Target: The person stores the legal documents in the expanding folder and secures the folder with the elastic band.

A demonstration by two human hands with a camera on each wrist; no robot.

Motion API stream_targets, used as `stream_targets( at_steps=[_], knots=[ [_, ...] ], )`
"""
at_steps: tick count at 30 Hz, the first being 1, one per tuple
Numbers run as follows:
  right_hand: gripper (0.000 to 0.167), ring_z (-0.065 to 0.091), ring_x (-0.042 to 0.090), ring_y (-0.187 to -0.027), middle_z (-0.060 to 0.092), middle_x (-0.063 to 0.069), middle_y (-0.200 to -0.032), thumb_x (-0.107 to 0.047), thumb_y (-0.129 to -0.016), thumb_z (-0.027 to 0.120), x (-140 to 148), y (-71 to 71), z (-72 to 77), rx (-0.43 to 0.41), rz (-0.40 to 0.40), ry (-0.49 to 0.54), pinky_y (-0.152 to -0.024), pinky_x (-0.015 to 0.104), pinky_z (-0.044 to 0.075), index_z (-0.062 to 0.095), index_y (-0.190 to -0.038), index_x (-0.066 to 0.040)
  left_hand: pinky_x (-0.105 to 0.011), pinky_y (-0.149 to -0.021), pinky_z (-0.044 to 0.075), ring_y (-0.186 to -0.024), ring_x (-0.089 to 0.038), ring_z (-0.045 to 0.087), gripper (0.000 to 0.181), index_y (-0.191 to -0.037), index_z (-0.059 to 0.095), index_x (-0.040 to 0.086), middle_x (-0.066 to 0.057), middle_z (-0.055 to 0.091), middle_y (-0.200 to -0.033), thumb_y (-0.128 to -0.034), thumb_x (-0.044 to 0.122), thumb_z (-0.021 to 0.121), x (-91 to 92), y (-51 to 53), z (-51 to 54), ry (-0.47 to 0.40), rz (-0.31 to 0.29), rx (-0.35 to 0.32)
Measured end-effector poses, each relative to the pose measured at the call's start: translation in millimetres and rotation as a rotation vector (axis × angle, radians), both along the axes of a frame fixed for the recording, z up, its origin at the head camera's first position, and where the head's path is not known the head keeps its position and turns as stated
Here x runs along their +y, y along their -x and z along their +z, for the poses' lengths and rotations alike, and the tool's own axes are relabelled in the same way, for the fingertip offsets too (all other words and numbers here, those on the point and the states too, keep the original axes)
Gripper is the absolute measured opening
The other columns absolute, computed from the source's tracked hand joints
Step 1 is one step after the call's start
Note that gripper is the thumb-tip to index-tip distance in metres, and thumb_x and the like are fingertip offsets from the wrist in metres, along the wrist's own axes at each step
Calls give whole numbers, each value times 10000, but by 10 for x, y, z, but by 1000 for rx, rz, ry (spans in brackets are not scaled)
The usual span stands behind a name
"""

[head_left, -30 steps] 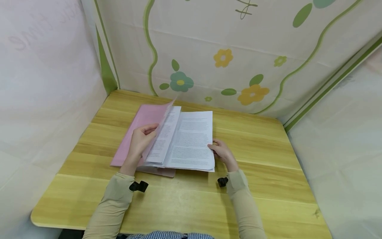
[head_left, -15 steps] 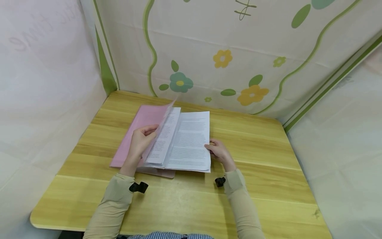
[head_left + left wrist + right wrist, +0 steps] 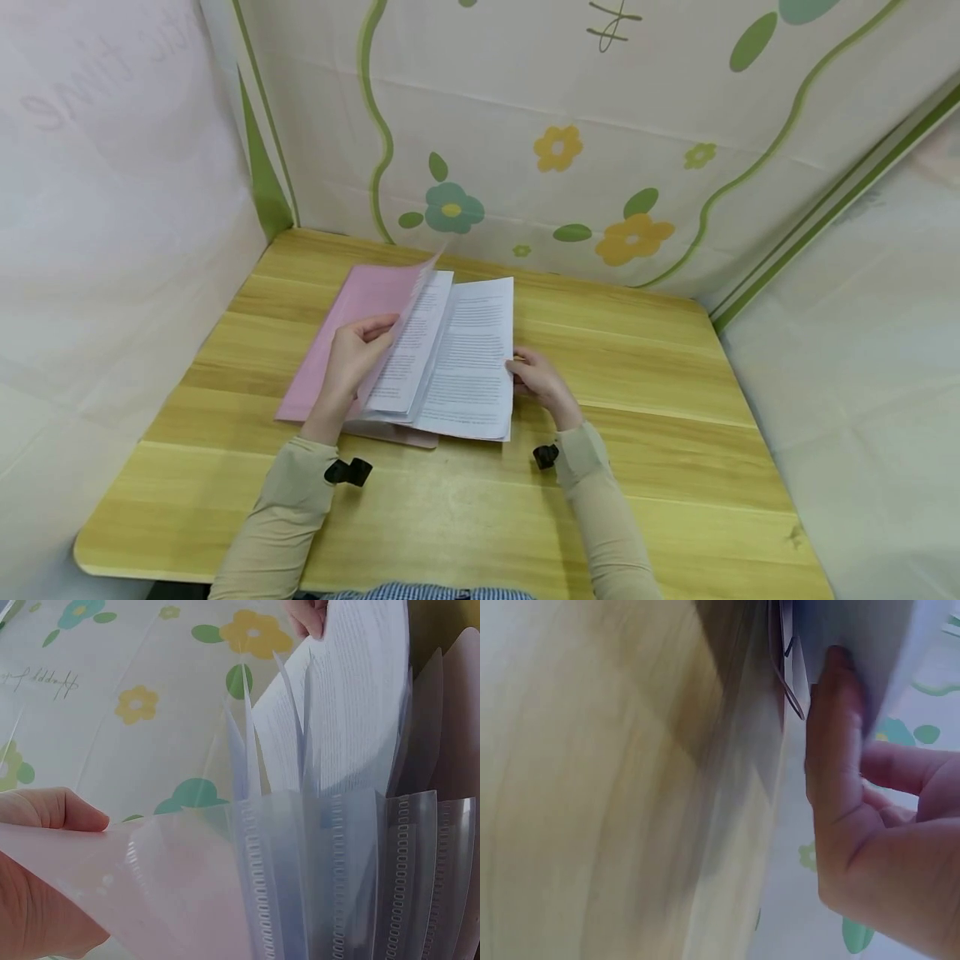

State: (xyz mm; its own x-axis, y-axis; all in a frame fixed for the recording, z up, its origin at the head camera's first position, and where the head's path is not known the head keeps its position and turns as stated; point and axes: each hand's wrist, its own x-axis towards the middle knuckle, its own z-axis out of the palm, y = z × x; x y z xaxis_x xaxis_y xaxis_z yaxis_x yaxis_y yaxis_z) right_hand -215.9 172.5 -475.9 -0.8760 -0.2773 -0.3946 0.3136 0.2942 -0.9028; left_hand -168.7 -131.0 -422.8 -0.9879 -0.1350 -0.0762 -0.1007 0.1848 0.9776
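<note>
A pink plastic folder (image 3: 375, 287) lies spread on the table, with clear pockets (image 3: 405, 847) fanned out in the left wrist view. My left hand (image 3: 356, 354) pinches the folder's translucent pink sheet (image 3: 180, 870) between thumb and fingers and holds it raised. Printed paper sheets (image 3: 468, 358) stand partly inside the pockets, their lower ends hidden by the plastic. At the right edge of these sheets, my right hand (image 3: 543, 383) pinches the paper between thumb and fingers. The right wrist view has that hand (image 3: 855, 817) up close against the pale sheet's edge.
The wooden table (image 3: 675, 417) reaches out on both sides of the folder. A white fabric wall (image 3: 510, 108) with printed flowers rises behind it, and further fabric walls flank it left and right. A black wrist mount (image 3: 348, 472) sits by each sleeve cuff.
My right hand has moved to the left with the paper sheets, which now reach less far past the pockets. The left hand and the pink sheet have stayed nearly still.
</note>
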Motion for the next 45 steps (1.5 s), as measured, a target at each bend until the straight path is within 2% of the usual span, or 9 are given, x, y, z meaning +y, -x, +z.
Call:
stream_targets(
  at_steps=[4,8,19,25,30,37,45],
  knots=[
    [434,671,161,-917,586,276,-1322,-80,-1031,386,-5,-8,21,10,53,-28,-814,345,587,440,-1451,14,-85,-737,507,-1123,-328,667,363,-1291,648,31,-202,680,-1263,-940,107,594,-2,-4,-7,6,1,-1],
    [401,634,147,-837,624,258,-1237,-91,-1036,408,-1,-25,51,26,73,-71,-738,318,563,470,-1414,27,-87,-718,498,-1092,-327,671,366,-1280,660,41,-209,695,-1228,-928,105,587,0,-10,-12,15,7,2],
    [406,654,116,-781,677,211,-1169,-108,-1007,513,-52,-32,62,20,-31,-76,-779,364,602,487,-1406,-33,-79,-714,492,-1099,-317,672,372,-1284,656,36,-214,690,-1234,-924,99,589,5,-10,-3,9,5,-5],
    [400,658,121,-768,687,205,-1159,-100,-1002,520,-102,-18,50,19,-47,-71,-796,395,603,506,-1400,-65,-73,-722,488,-1109,-291,666,374,-1288,654,38,-208,689,-1242,-927,101,583,11,-6,-9,10,4,-9],
    [410,671,110,-791,673,217,-1218,-103,-1001,517,-106,2,32,10,-57,-46,-780,356,606,500,-1408,-61,-63,-736,476,-1116,-269,655,372,-1286,656,37,-197,687,-1251,-926,96,580,18,0,-15,22,8,1],
    [407,677,84,-739,710,108,-1036,-86,-981,542,-143,21,4,-14,-91,20,-663,233,575,527,-1384,-28,-75,-720,483,-1097,-288,666,371,-1284,657,39,-205,690,-1240,-926,101,585,20,8,-11,17,7,2],
    [425,692,85,-717,735,53,-942,-74,-966,570,-266,23,-16,-34,-87,79,-666,242,592,510,-1383,-19,-86,-726,498,-1119,-329,657,362,-1291,646,24,-213,681,-1253,-941,101,597,20,-4,-10,-5,-1,-1]
  ],
)
